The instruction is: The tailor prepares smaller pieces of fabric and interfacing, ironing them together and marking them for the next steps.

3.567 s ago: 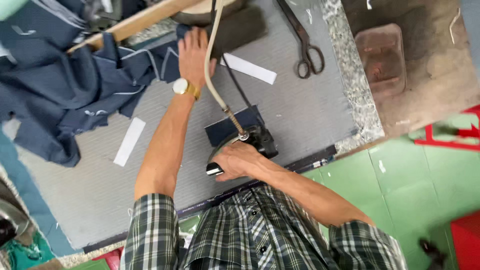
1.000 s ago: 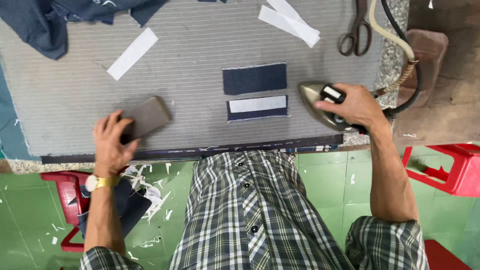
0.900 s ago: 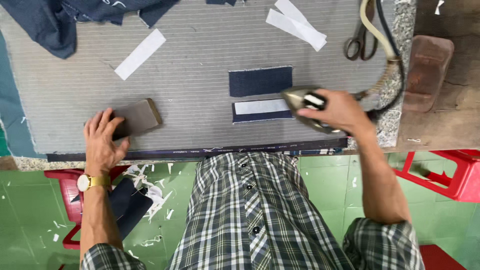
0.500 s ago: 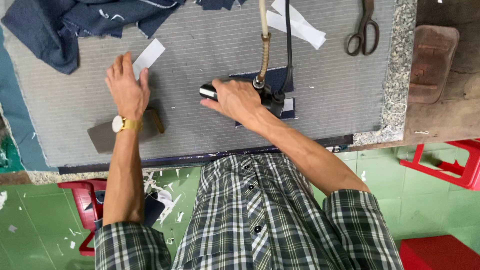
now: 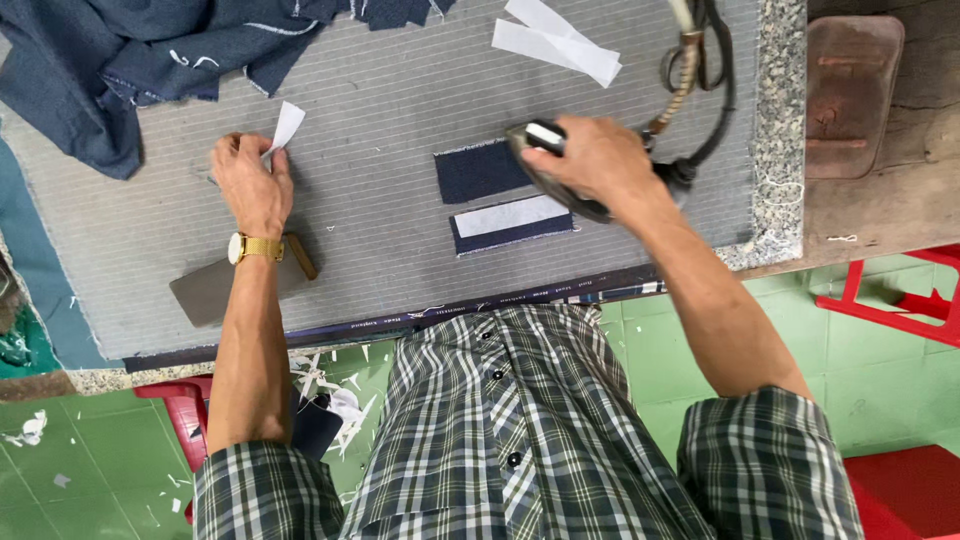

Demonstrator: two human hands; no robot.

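A person in a plaid shirt leans over a grey padded counter (image 5: 380, 250) in the middle of pressing small pieces of cloth. A heap of dark blue cloth (image 5: 130, 60) lies at the far corner, beyond the left hand.

The right hand (image 5: 600, 160) is clenched round the handle of an iron (image 5: 560, 175), whose nose rests on the near end of a dark blue patch (image 5: 475, 172); the cord (image 5: 700, 90) loops away on the far side of that grip. Just nearer the body than the iron lies a second dark blue patch topped with a white strip (image 5: 512, 222), apart from the first.

The left hand (image 5: 252, 180) pinches the lower end of a loose white strip (image 5: 284, 128) between fingertips, lifting it off the pad. Close behind the left wrist, with its gold watch (image 5: 255, 247), sits a flat grey block with a wooden handle (image 5: 235, 285), untouched. More white strips (image 5: 555, 42) lie beyond the iron, and a brown plastic box (image 5: 850, 90) stands off to its right, past the counter's stone edge.

By the look of it, the step in hand is fusing: one patch under the iron, the next strip being fetched. The move to follow would call for laying that strip squarely on a patch, clear of the hot sole.
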